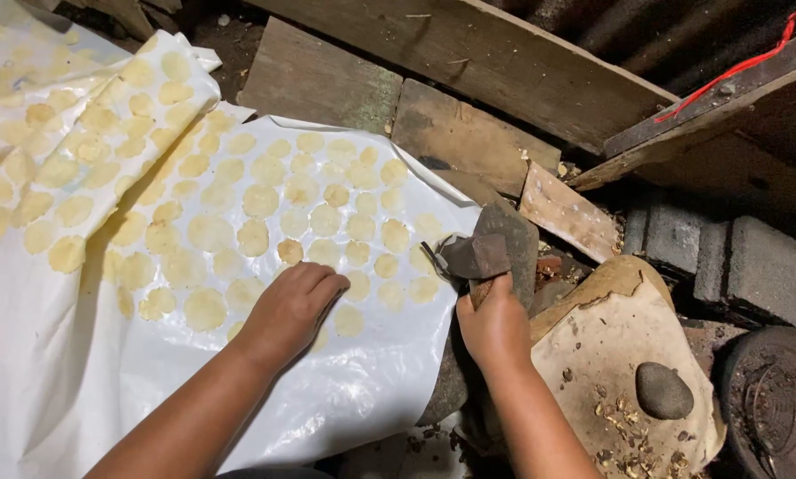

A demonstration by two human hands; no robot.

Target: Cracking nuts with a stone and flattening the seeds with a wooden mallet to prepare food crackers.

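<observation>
Two hands at work over a sheet of flat yellow discs.

Our left hand point(290, 306) lies palm down, fingers curled, on the white sheet point(87, 390), touching the near discs point(265, 200); we cannot tell whether it pinches one. Our right hand point(495, 324) is closed round the handle of a dark hammer point(476, 257), held upright just right of the sheet's edge. Further right, a grey stone point(664, 390) rests on a worn slab point(611, 346). Wooden planks point(469, 49) lie far behind.
</observation>
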